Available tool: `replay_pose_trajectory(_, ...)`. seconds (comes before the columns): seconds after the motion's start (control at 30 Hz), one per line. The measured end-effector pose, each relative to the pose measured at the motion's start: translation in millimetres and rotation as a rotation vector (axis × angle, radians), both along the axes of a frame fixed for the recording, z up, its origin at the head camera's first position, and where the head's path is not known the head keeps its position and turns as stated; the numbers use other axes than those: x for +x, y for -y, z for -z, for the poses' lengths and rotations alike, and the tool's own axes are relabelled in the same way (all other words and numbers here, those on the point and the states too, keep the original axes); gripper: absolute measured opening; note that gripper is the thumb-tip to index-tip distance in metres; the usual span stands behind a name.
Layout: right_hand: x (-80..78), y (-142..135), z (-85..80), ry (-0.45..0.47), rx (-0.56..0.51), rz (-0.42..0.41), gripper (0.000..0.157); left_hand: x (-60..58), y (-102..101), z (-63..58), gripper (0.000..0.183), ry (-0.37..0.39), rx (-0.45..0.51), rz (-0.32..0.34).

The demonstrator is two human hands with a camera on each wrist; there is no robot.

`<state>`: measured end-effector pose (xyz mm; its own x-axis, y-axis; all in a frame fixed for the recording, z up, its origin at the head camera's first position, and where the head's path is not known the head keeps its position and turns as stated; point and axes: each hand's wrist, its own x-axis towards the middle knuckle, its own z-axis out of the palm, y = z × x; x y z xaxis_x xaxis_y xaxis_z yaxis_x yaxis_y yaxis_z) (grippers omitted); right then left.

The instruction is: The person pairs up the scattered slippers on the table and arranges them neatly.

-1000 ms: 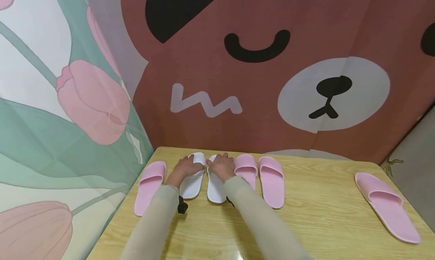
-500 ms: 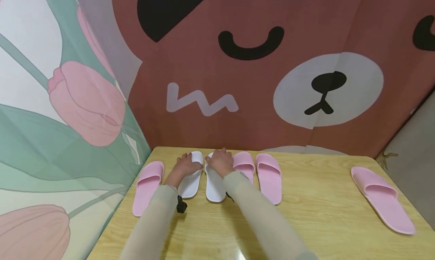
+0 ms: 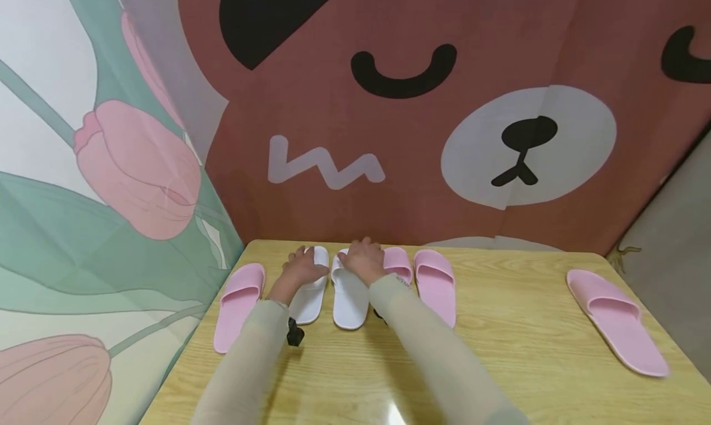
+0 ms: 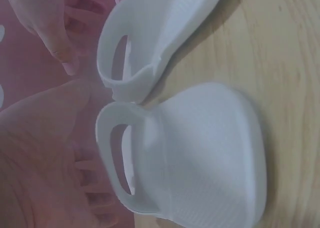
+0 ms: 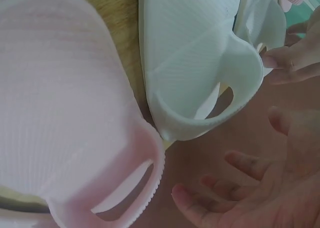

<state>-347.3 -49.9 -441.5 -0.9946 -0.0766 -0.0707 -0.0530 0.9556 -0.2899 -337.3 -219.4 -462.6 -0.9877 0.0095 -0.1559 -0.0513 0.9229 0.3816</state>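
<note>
Two white slippers lie side by side on the wooden table, a left one (image 3: 307, 306) and a right one (image 3: 349, 300), straps toward the wall. My left hand (image 3: 301, 268) hovers over the left slipper's strap, covering part of it in the head view. In the left wrist view that left hand (image 4: 45, 163) has loose, extended fingers and grips nothing. Above the right white slipper is my right hand (image 3: 363, 262). The right wrist view shows this right hand (image 5: 265, 183) beyond the straps with relaxed, spread fingers, apart from the white slipper (image 5: 200, 52) and a pink slipper (image 5: 65, 102).
On the wooden table (image 3: 500, 351), one pink slipper (image 3: 239, 308) lies left of the white ones. Two more, a partly covered pink slipper (image 3: 397, 259) and its neighbour (image 3: 436, 283), lie just right. Another pink slipper (image 3: 619, 323) is far right. A bear-print curtain (image 3: 422, 166) hangs behind.
The head view has shifted slightly. My right hand has lifted a little and moved slightly right, away from the white slipper. The left hand has moved slightly off its slipper's strap.
</note>
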Motion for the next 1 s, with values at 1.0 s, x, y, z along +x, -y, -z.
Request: replay_pose_trajectory(1.0,11.1,-27,-26.6,0.0,0.059,-0.033,0.063,16.8,-11,-22.0,0.084,-0.088,-0.026,0.068)
